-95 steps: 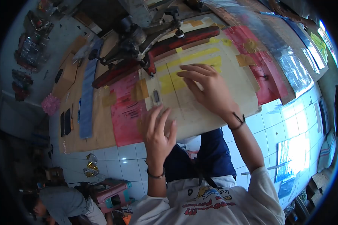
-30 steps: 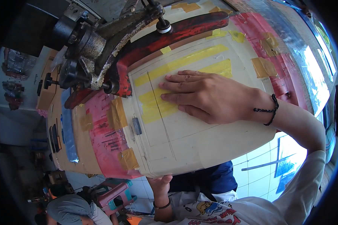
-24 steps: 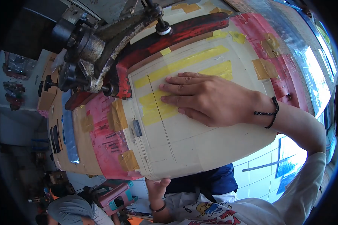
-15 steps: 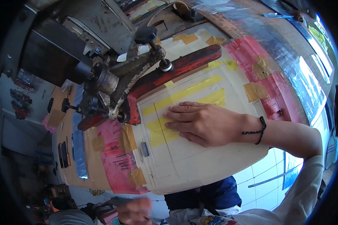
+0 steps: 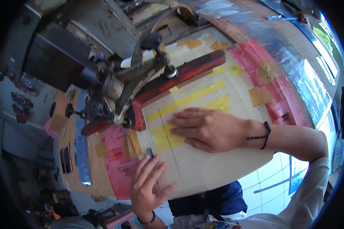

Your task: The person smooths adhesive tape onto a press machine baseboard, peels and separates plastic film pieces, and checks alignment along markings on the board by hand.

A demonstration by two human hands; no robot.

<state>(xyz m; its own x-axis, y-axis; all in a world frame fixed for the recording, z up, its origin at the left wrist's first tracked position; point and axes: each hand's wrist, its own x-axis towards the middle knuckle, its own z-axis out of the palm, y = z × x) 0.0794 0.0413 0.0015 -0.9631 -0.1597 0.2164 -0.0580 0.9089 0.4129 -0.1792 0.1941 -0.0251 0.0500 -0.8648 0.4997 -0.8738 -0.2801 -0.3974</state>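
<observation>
My right hand (image 5: 214, 129) lies flat, fingers spread, on a cream board (image 5: 214, 168) with pencil lines and yellow tape (image 5: 195, 94). My left hand (image 5: 147, 183) is over the board's lower left edge, fingers apart, holding nothing. Its fingertips are near a small grey piece (image 5: 150, 152) on the board, partly hidden by them. Along the board's upper edge runs a red bar frame (image 5: 183, 71). A metal arm (image 5: 130, 89) with black knobs stands over the frame's left part.
Red tape (image 5: 118, 168) covers the table left of the board, and more red tape (image 5: 284, 103) is on the right. Beyond it lies a blue ruler-like strip (image 5: 82, 152) beside dark slim tools (image 5: 65, 160). A large machine body (image 5: 103, 26) stands at the upper left.
My left hand has come up from below the table edge onto the board's left side. My right hand stays flat on the board. The view has shifted, showing more of the machine.
</observation>
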